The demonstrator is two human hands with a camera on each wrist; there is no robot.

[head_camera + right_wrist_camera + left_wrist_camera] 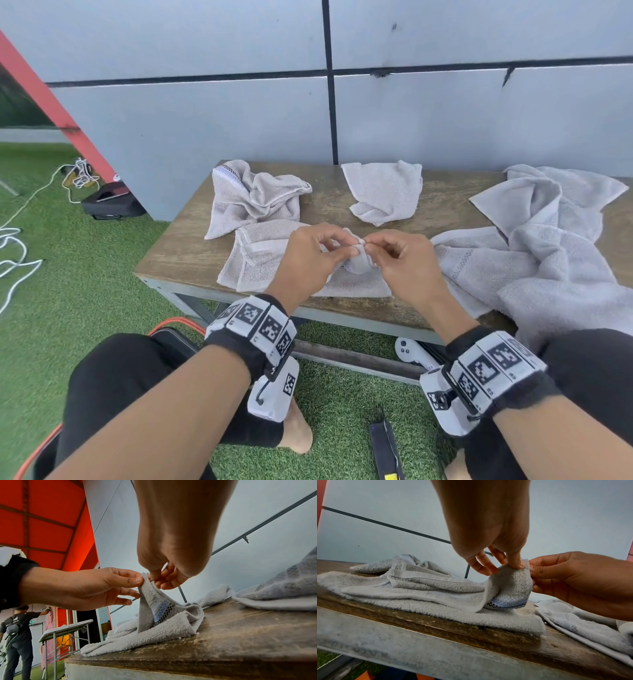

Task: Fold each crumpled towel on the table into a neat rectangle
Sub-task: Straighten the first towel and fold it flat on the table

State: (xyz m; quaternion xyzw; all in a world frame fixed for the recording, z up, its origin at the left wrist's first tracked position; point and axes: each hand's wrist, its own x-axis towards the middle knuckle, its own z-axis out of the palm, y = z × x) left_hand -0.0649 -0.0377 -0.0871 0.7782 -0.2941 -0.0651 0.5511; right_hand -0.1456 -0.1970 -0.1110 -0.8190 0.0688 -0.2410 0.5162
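A small grey towel (260,260) lies partly folded at the front of the wooden table (185,253). One corner of it is lifted off the table, and both hands meet there. My left hand (315,253) pinches that corner between thumb and fingers; the left wrist view shows the thumb pressed on the raised grey towel (510,582). My right hand (400,260) pinches the same corner's edge from the right, as the right wrist view shows on the grey towel (149,599). A blue-and-black woven band shows under the raised flap.
Three more grey towels lie crumpled on the table: one at the back left (253,198), one at the back middle (387,192), a large one at the right (548,246). Cables and a black case (109,205) lie on the green turf. A person (17,635) stands far off.
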